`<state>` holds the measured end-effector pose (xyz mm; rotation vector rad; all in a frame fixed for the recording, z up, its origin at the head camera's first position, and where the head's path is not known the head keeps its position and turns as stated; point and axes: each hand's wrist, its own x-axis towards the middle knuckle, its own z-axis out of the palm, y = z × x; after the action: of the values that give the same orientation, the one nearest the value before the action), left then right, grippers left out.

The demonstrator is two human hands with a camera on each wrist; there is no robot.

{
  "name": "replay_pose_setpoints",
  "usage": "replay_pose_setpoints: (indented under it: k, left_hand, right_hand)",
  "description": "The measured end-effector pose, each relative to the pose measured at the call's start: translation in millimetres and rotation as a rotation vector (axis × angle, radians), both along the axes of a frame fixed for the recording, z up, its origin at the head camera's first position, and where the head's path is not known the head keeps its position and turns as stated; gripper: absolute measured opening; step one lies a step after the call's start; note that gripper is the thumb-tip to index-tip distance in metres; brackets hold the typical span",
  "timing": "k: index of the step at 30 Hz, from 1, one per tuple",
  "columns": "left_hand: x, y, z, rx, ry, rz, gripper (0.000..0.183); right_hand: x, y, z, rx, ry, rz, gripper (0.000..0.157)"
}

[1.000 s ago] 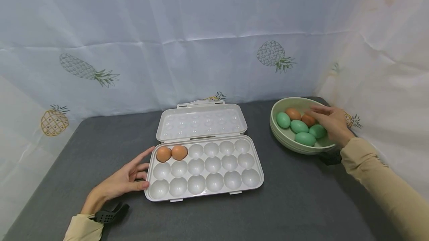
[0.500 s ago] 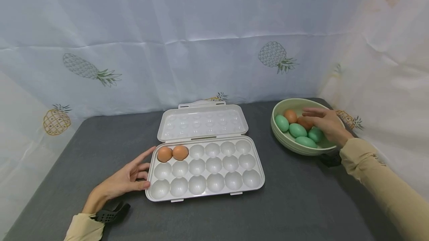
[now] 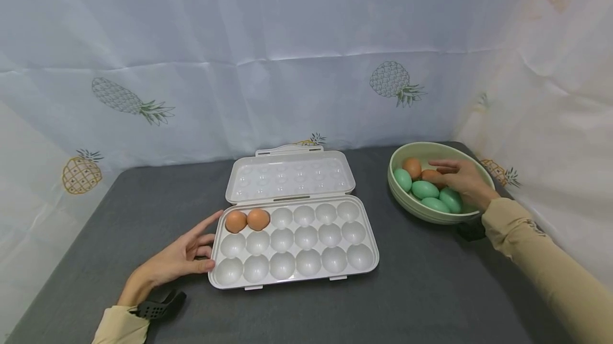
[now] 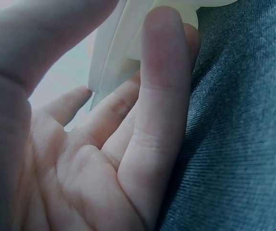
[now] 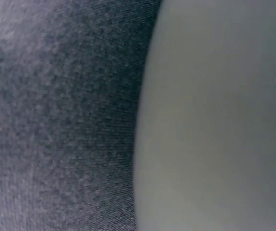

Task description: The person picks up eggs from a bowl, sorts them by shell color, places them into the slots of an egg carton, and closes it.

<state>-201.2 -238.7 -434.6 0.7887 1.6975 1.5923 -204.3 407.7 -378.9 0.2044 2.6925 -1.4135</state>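
In the head view, a white plastic egg carton (image 3: pixel 306 236) lies with its lid folded back. Two brown eggs (image 3: pixel 258 219) fill the far-left cups of its back row. The left hand (image 3: pixel 174 260) rests against the carton's left edge, fingers stretched and thumb at the near corner; the left wrist view shows these fingers (image 4: pixel 162 72) touching the pale edge. At the right, the right hand (image 3: pixel 462 180) reaches into a light green bowl (image 3: pixel 407 203) and pinches a brown egg (image 3: pixel 431 175), partly covered by its fingers. The right wrist view shows only the bowl's outside and grey cloth.
Another brown egg (image 3: pixel 412 167) and several green eggs (image 3: pixel 424 190) lie in the bowl, which appears stacked on a second one. A dark grey cloth (image 3: pixel 306 315) covers the table. A white pineapple-print curtain (image 3: pixel 287 99) hangs behind and along the sides.
The right hand has closed in on the brown egg and shifted slightly left; the eggs around it have moved a little in the bowl. The left hand has stayed at the carton.
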Motion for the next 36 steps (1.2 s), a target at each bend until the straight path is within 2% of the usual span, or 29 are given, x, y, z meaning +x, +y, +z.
replay_pose_setpoints:
  k: [9,28,32,36]
  left_hand:
    - [1.9,1.9,3.3,0.046,0.014,-0.024,0.095]
    - [2.1,1.8,3.7,0.052,0.02,-0.03,0.095]
    - [2.1,1.9,3.2,0.048,0.02,-0.028,0.095]
    - [1.7,2.2,3.5,0.039,0.013,-0.023,0.097]
  right_hand:
    - [-1.4,-0.4,-1.1,-0.07,0.032,-0.016,0.067]
    - [8.1,-3.4,6.7,-0.059,0.06,-0.067,0.071]
    - [10.3,-8.5,10.6,-0.126,0.091,-0.066,0.07]
    - [13.0,-15.7,14.6,-0.186,0.14,-0.034,0.063]
